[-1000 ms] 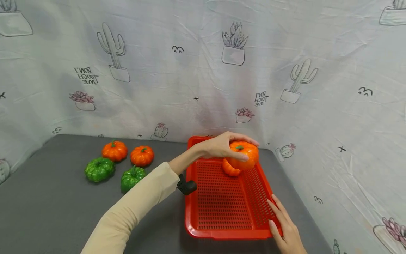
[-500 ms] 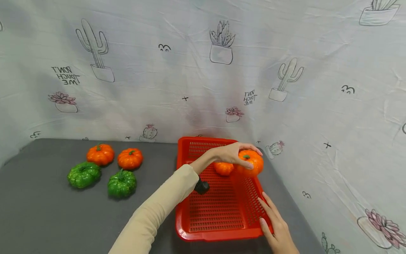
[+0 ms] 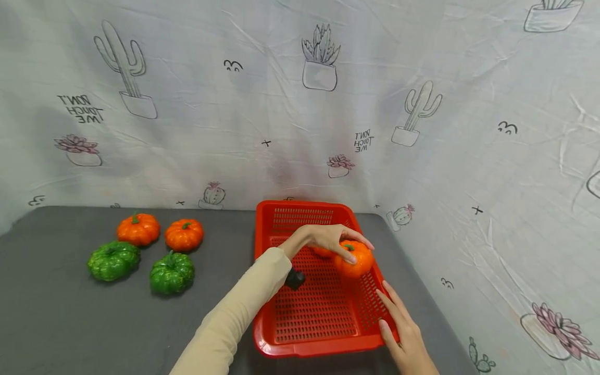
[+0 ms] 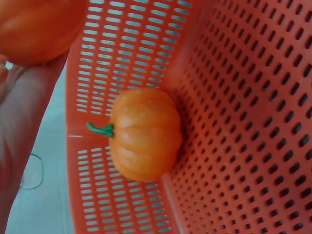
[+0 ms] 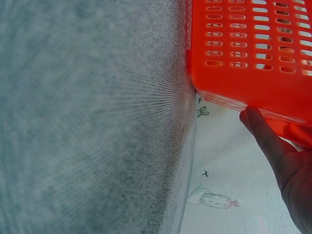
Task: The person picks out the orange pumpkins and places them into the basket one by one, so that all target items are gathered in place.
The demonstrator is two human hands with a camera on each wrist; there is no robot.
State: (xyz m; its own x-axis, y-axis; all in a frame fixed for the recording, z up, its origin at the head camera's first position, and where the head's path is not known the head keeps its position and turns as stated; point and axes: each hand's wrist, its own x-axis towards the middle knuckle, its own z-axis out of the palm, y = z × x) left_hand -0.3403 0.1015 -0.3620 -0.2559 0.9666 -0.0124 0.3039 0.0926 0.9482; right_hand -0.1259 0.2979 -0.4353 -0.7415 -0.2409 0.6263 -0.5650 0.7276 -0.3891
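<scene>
In the head view, my left hand [image 3: 330, 240] grips an orange pumpkin [image 3: 354, 260] from above. It holds the pumpkin inside the red plastic basket [image 3: 319, 349], near its right wall. A second orange pumpkin [image 4: 146, 134] with a green stem lies in the basket; the left wrist view shows it whole, while the left hand partly covers it in the head view. My right hand [image 3: 405, 336] rests at the basket's right front corner, fingers extended along the right rim. Its fingertips [image 5: 253, 114] touch the basket's outside in the right wrist view.
On the grey table [image 3: 94, 328] left of the basket stand two orange pumpkins, one farther left [image 3: 138, 229] and one nearer the basket [image 3: 184, 235]. Two green pumpkins [image 3: 114, 261] [image 3: 172, 273] sit in front of them. A printed white cloth [image 3: 234, 120] hangs behind and at the right.
My left hand has lowered the orange pumpkin from above the basket's far right part into the basket, bringing it nearer. My right hand stays at the rim. The head view has shifted right.
</scene>
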